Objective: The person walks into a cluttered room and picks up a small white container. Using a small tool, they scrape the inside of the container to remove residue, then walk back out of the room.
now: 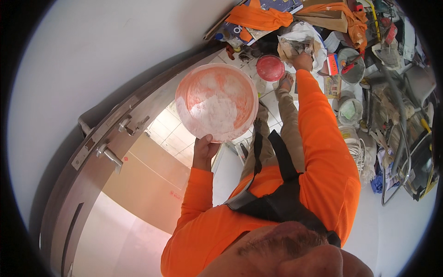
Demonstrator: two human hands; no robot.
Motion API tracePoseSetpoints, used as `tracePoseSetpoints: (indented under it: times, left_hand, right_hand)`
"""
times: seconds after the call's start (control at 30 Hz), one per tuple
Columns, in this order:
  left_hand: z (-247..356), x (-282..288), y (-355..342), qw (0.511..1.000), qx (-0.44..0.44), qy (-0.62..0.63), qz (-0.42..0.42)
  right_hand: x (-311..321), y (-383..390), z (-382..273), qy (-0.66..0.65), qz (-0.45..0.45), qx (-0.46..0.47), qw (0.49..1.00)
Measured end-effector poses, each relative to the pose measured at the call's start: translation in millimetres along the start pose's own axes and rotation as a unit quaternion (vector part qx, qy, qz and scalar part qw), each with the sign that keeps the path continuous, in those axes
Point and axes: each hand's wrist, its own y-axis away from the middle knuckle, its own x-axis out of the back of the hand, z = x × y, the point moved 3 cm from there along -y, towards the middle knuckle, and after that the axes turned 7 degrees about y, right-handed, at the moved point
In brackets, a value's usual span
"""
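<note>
My left hand (pixel 205 150) grips the near rim of a round, wide reddish basin (pixel 217 102). White powder or dried plaster coats its inside, and its open face is turned up toward me. Farther off, my right arm stretches out so that my right hand (pixel 302 61) is at the mouth of a white sack (pixel 307 33). Grey-brown material shows inside the sack. The right fingers look curled, but what they hold is hidden. Close to the sack, a smaller red round tub or lid (pixel 270 68) rests on the tiled floor.
On the left stands a brown door (pixel 99 171) with a metal handle (pixel 110 155). Along the right lie buckets (pixel 350 111), coiled white cable (pixel 353 145), hoses and tools. A red, white and blue box (pixel 332 64) sits beside the sack. Orange cloth (pixel 259 17) lies at the far end.
</note>
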Motion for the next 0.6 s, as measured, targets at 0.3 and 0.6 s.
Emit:
tracePoseSetpoints:
  times: [0.3,0.6]
  left_hand:
    - [-11,14,-6,1.000,-0.002,0.000,0.022]
    - [-10,15,-27,1.000,0.008,0.006,-0.020]
  right_hand:
    - [-30,-27,11,-0.047,-0.025,0.022,0.998]
    - [-35,-21,33,-0.091,0.009,-0.014,0.996]
